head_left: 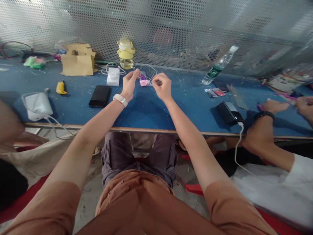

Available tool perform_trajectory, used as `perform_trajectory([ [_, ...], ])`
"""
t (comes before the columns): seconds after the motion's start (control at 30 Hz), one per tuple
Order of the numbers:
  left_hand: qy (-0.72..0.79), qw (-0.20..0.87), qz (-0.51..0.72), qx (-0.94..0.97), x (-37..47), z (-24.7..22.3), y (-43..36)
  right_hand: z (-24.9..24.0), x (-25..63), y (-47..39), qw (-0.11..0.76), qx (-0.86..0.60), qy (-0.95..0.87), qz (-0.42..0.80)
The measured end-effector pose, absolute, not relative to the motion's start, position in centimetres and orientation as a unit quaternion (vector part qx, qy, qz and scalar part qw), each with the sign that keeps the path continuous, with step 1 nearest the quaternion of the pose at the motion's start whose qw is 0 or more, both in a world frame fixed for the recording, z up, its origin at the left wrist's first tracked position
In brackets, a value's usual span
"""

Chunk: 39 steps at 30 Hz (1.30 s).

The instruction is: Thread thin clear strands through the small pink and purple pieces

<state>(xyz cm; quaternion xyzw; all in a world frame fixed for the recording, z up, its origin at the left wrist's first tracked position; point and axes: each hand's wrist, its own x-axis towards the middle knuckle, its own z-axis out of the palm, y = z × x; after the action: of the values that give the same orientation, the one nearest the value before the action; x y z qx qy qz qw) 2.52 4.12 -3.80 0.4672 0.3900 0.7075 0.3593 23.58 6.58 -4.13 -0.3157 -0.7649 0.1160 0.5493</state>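
Note:
My left hand [129, 85], with a white band on the wrist, is raised over the table and closed in a pinch. Opposite it, my right hand [162, 85] is closed too, thumb against curled fingers. A thin clear thread [149, 66] loops between and behind the two hands and runs to the fingertips; its exact path is hard to follow. Between the hands lies a small clear bag [143, 80] with purple and pink contents, too small to identify. Left of my left hand are a white charger box [113, 76] with a cable and a black phone [99, 96].
A yellow-lidded bottle [126, 55] and brown paper [77, 62] stand before the perforated metal panel [186, 32]. To the right are a water bottle [218, 67], a black power bank [229, 113] and a co-worker's hands [274, 106]. Another person sits at left, near a white power bank [38, 106].

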Motion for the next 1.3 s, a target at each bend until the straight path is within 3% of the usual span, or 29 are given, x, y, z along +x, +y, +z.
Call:
perform_trajectory([
  [0.83,0.341,0.310,0.725,0.512,2.4,-5.4,6.0,-3.9,23.9,6.3,0.526,-0.331,-0.778,0.094],
  [1.3,0.370,0.349,0.708,0.491,3.6,-2.5,2.8,-4.0,23.6,6.1,0.501,-0.344,-0.788,0.102],
])
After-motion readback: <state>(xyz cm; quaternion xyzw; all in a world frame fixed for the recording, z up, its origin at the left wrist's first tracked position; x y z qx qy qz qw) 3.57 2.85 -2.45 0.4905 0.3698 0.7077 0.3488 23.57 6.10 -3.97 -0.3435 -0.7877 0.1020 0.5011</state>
